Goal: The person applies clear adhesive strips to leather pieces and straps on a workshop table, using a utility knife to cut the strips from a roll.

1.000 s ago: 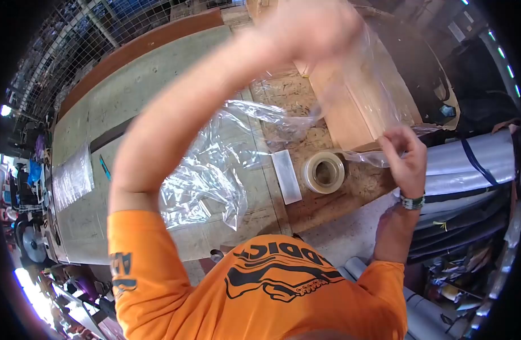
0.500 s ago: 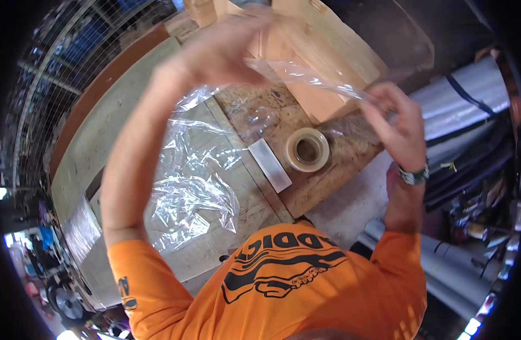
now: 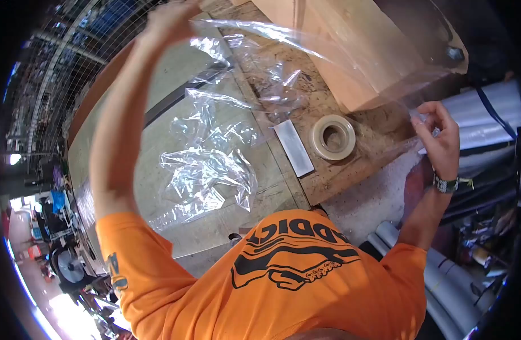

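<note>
A sheet of clear plastic film stretches across the far side of the bench, over a pale wooden block. My left hand, slightly blurred at the top of the view, is closed at the film's left end. On the right, my right hand, with a bracelet at the wrist, pinches the film's other end between thumb and fingers. A roll of tape lies flat on the bench between my arms. Beside it is a flat silvery-grey bar. Loose crumpled film spreads to the left.
The wooden bench adjoins a greenish-grey board with a dark strip on it. Silver rolls stand at the right, with grey tubes below. Wire mesh runs along the far left.
My hands have moved farther apart, the left up and leftward, the right outward to the right. The film between them is drawn out wider over the wooden block.
</note>
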Demonstrator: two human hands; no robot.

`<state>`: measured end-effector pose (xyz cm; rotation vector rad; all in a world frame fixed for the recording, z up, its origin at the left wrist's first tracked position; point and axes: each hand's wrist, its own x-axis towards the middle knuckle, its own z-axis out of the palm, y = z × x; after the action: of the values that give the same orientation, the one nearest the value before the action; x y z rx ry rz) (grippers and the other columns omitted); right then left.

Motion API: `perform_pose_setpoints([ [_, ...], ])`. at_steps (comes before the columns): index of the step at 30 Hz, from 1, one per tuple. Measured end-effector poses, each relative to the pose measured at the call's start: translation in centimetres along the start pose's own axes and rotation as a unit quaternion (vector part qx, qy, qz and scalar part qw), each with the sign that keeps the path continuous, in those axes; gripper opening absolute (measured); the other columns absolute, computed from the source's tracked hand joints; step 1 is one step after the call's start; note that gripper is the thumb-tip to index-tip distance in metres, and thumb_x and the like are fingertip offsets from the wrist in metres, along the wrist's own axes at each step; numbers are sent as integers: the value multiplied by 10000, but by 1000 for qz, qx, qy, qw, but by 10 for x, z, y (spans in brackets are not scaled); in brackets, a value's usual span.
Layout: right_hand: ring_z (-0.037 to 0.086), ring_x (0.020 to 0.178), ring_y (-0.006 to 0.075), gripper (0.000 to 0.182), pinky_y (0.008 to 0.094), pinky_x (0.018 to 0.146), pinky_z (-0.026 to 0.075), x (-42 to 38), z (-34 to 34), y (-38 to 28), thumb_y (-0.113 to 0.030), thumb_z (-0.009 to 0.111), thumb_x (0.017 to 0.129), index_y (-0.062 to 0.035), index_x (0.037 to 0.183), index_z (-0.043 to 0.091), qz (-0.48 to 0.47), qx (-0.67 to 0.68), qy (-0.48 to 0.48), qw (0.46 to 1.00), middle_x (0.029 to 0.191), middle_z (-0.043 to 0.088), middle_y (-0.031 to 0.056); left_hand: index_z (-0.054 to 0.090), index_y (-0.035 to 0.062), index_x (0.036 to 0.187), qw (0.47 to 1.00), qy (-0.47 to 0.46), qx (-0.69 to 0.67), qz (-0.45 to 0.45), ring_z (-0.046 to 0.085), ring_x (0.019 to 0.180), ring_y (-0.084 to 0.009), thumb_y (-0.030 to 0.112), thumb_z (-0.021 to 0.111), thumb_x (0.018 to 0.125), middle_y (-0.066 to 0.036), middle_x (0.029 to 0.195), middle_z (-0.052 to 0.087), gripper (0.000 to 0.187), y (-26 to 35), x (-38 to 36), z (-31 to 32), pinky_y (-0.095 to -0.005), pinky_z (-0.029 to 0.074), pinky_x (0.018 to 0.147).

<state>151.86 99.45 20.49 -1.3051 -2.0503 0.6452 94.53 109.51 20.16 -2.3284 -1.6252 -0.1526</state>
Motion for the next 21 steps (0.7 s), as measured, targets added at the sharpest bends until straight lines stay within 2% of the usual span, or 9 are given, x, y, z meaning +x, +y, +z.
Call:
perform_pose_setpoints([
  [2, 441, 606, 36, 146, 216, 587, 373, 10, 20, -35, -22, 713, 848, -2, 978, 649, -11, -2, 3, 1000, 679, 520, -51, 448, 107, 1515, 996, -12, -86, 36, 411, 1433, -376, 310, 902, 685, -212, 1489, 505, 968, 128, 9, -30, -502, 306, 1194],
  [4, 442, 616, 30, 148, 216, 582, 374, 24, 44, -62, -27, 713, 855, 6, 983, 648, -57, -6, -6, 998, 673, 505, -47, 523, 121, 1451, 948, 17, -274, 158, 441, 1405, -356, 318, 858, 746, -150, 1478, 532, 806, 227, 8, -51, -502, 302, 1195],
  [6, 444, 631, 30, 179, 219, 582, 378, 33, 51, -85, -24, 710, 852, 16, 1012, 640, -57, 3, -40, 998, 673, 484, -33, 575, 124, 1391, 942, 171, -203, 204, 529, 1312, -368, 327, 749, 861, -156, 1388, 601, 593, 273, 22, -46, -510, 414, 1099],
  [9, 439, 638, 31, 217, 211, 584, 367, 29, 30, -88, -9, 710, 832, 18, 1032, 631, -77, 27, -20, 996, 685, 486, -42, 600, 121, 1347, 982, -93, -146, 71, 605, 1203, -388, 321, 629, 947, -189, 1264, 662, 448, 231, 54, -104, -513, 508, 961],
  [13, 455, 675, 36, 201, 221, 619, 380, 7, -14, -18, -13, 713, 825, 7, 1009, 634, -11, -7, -37, 999, 729, 506, -54, 735, 28, 1018, 988, 150, 18, 0, 714, 936, -336, 152, 616, 929, -206, 1007, 724, 194, 99, 30, -135, -417, 575, 808],
  [14, 464, 679, 40, 155, 227, 630, 389, -1, -23, 1, -27, 717, 835, -8, 970, 644, 15, -26, -51, 998, 753, 546, -46, 724, 12, 1050, 972, 219, 83, -10, 716, 960, -274, 212, 584, 989, -184, 1014, 730, 252, 58, 25, -112, -387, 572, 808],
  [16, 474, 676, 42, 130, 230, 623, 389, -8, -16, 9, -28, 718, 839, -10, 946, 645, 14, -13, -8, 1000, 751, 569, -43, 596, 119, 1337, 976, -20, 147, -159, 622, 1183, -393, 357, 608, 956, -209, 1236, 672, 449, -79, 20, -34, -527, 514, 951],
  [20, 498, 616, 49, 116, 243, 571, 401, 1, 8, -25, -41, 722, 850, -8, 938, 653, -10, -18, -28, 999, 674, 577, -10, 382, 180, 1575, 993, -107, -39, 22, 304, 1519, -322, 298, 950, 591, -163, 1633, 335, 1142, 78, 0, -42, -540, 213, 1251],
  [21, 480, 569, 62, 129, 268, 533, 393, 6, 20, -30, -51, 727, 844, -22, 953, 664, -50, -9, -24, 998, 636, 566, 6, 400, 170, 1564, 987, -65, -113, 93, 305, 1517, -314, 295, 939, 609, -149, 1609, 383, 1103, 143, -1, -44, -509, 211, 1261],
])
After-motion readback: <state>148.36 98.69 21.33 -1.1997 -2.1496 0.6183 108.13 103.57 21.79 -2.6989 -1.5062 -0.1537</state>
